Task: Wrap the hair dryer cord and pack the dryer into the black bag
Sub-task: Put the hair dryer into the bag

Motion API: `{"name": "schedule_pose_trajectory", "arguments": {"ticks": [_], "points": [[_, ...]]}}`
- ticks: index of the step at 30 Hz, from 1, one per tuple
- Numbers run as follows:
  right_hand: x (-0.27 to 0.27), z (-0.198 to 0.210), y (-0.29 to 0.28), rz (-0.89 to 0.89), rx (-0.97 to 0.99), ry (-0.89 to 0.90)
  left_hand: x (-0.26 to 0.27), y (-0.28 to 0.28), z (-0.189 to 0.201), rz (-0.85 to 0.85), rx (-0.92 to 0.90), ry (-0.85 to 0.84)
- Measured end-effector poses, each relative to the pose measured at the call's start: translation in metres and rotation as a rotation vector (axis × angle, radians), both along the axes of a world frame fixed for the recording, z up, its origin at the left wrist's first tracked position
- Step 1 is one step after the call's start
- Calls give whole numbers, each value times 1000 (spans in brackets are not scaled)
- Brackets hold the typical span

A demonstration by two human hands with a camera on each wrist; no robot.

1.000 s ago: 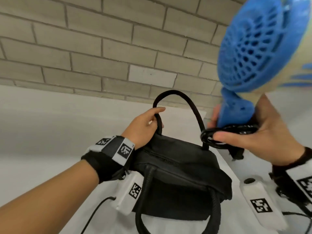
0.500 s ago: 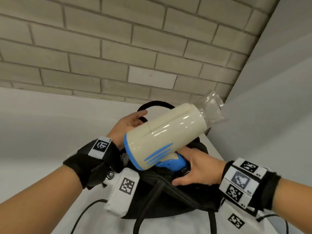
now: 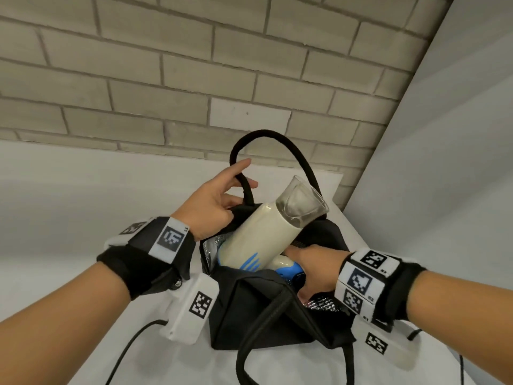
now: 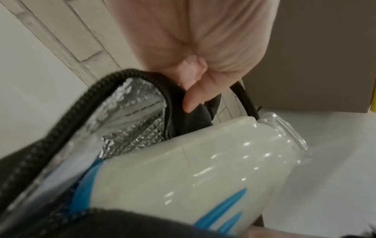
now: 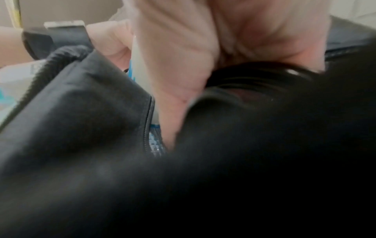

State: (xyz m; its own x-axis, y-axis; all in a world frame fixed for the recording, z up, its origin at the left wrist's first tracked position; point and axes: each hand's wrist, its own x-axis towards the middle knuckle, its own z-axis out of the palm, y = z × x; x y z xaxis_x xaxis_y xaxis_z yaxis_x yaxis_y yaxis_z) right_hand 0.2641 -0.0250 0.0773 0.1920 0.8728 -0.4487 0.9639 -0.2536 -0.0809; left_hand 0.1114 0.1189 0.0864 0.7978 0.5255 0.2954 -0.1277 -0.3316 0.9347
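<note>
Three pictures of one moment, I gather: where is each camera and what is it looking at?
Head: worn on the head, looking down at the black bag, hair dryer, both forearms, left hand, right hand.
Left wrist: looks along the left hand gripping the bag's rim.
Right wrist: looks along the right palm, mostly blurred black fabric.
All three share the dryer and bag.
</note>
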Motion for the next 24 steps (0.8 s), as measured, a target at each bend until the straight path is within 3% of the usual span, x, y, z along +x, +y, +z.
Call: {"name": "schedule_pose_trajectory", "arguments": {"ticks": [9,14,18,21,24], "points": [[-12,0,19,130,-309,-299,4,-1,2,-2,-2,-63],[-13,-28,29,106,-378,-317,15,-13,2,-78,39,-37],[-2,-36,31,162,-411,-288,13,-10,1,-27,47,-39],[3,-43,30,100,-377,-270,15,-19,-4,157,371,32],[7,-47,30,27,-320,-201,3,-49,-11,310,722,-18]]}}
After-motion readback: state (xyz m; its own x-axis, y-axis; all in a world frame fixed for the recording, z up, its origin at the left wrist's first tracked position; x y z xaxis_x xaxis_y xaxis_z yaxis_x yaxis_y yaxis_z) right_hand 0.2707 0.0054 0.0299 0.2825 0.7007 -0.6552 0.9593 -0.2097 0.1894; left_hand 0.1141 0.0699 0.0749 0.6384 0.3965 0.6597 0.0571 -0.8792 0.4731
